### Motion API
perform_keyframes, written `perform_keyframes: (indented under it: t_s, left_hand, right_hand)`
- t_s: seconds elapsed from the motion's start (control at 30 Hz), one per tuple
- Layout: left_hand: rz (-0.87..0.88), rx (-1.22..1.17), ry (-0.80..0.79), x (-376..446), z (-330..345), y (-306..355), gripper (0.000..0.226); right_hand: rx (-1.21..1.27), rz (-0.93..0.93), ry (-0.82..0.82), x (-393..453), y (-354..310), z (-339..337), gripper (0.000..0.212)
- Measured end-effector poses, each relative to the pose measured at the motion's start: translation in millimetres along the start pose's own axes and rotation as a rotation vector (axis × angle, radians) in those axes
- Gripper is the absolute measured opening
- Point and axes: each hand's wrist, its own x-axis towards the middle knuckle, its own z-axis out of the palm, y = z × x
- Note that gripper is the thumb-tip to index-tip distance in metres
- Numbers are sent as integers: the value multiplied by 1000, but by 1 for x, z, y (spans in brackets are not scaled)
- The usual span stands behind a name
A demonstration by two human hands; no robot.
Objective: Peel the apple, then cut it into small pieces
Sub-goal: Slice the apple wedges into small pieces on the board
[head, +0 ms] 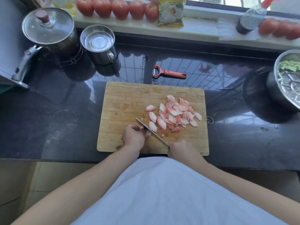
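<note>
Peeling done, judging by bare pink-white flesh and peeler (pixel 168 73) lying idle on desk (pixel 48 124) just beyond cutting board (pixel 123 101). Cutting far along: heap of apple pieces (pixel 175 113) on board's right half. Last chunk (pixel 148 133) near board's front edge, under left hand (pixel 133 137), fingers curled onto it. Right hand (pixel 181 150) grips knife (pixel 151 133) handle, blade beside chunk. Left: few more cuts, likely.

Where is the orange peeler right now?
In the head view, the orange plastic peeler lies on the dark shiny countertop, just beyond the far edge of the wooden cutting board, apart from both hands.
</note>
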Motion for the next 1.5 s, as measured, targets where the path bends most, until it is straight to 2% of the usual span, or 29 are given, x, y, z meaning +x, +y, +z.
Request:
perform_keyframes:
  t_s: [0.1, 0.3, 0.43, 0.57, 0.9, 1.2, 1.4, 1.5]
  left_hand:
    - [21, 23, 18, 0, 1, 0, 23]
    - [80, 87, 48, -4, 0, 2, 14]
    - [72, 56, 13, -8, -3, -1, 13]
    - [22, 3, -20, -7, -5, -3, 16]
    - [0, -34, 1, -2, -2, -5, 24]
    - [-7, -17, 23, 0, 1, -1, 24]
    - [18, 28, 18, -5, -1, 1, 19]
    - [106, 106, -29, -7, -7, -1, 14]
  right_hand:
    - [-20, -16, -23, 9, -10, -2, 20]
    - [53, -36, 61, 22, -23, 1, 12]
    - [162, 0, 116, 15, -15, 1, 17]
    - [234, 46, 84, 0, 0, 1, 29]
    - [59, -6, 13, -8, 3, 2, 17]
    - [-3, -12, -32, -4, -14, -9, 18]
    - [109, -48, 89, 23, -36, -7, 17]
    - [202, -20, 128, 20, -26, -4, 18]
